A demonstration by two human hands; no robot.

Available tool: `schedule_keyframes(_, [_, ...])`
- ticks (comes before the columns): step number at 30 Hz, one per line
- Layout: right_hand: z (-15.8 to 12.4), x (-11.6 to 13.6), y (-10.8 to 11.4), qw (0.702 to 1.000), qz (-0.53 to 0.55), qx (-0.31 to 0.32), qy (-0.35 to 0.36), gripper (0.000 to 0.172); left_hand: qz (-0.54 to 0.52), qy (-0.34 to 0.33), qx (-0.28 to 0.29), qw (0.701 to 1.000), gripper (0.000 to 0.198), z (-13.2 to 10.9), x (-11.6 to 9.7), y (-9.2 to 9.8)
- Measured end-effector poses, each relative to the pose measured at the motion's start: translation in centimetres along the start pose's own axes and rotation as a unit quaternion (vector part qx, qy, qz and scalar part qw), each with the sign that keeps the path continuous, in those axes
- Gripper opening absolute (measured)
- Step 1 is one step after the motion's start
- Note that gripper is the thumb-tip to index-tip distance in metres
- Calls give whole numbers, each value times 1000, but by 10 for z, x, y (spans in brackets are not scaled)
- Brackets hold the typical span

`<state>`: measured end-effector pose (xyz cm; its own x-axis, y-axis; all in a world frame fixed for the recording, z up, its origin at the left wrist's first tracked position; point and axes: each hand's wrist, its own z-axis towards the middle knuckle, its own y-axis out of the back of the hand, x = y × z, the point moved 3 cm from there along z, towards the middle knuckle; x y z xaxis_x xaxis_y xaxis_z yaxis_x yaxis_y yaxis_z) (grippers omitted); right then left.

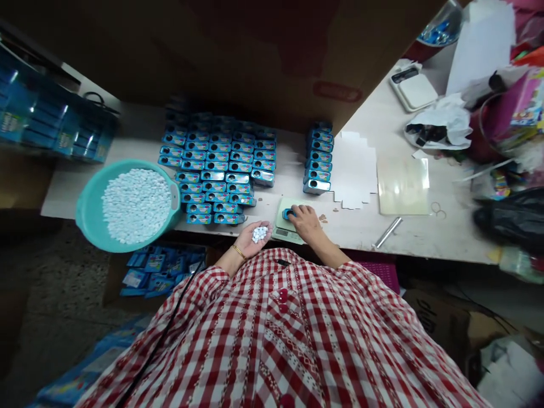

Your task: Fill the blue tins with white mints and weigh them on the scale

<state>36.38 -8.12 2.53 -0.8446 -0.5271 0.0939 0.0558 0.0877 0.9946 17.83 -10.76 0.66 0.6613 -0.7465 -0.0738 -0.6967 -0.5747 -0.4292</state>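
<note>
A heap of small white tablets (259,233) lies in the cupped palm of my left hand (250,240), just left of the digital kitchen scale (284,226). Over the scale's plate, the fingers of my right hand (306,222) close round a small blue tin (289,213), mostly hidden beneath them. To the left stands a turquoise basin (91,226) full of the same kind of tablets (136,207). Rows of blue tins (219,175) with dark round openings on top fill the table between the basin and the scale.
Another column of blue tins (318,161) stands beyond the scale, beside white card sheets (353,170). A metal tube (388,233) lies near the front edge. A large cardboard box (255,62) rises at the back; a second scale (414,90) sits far right.
</note>
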Motion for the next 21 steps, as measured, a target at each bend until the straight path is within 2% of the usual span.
schedule_keyframes(4, [3, 36, 5, 998, 58, -36, -9, 27, 16, 11, 30, 999, 25, 0, 1, 3])
schedule_keyframes(7, [3, 76, 4, 992, 121, 15, 23, 31, 17, 32, 45, 998, 26, 0, 2, 14])
schedule_keyframes(11, [8, 117, -4, 982, 166, 77, 52, 27, 34, 54, 24, 998, 28, -5, 1, 38])
schedule_keyframes(16, [13, 139, -7, 976, 183, 105, 51, 17, 47, 54, 11, 997, 24, -13, -7, 58])
schedule_keyframes(21, [17, 154, -6, 979, 167, 107, 55, 17, 71, 75, 25, 994, 25, -19, -12, 65])
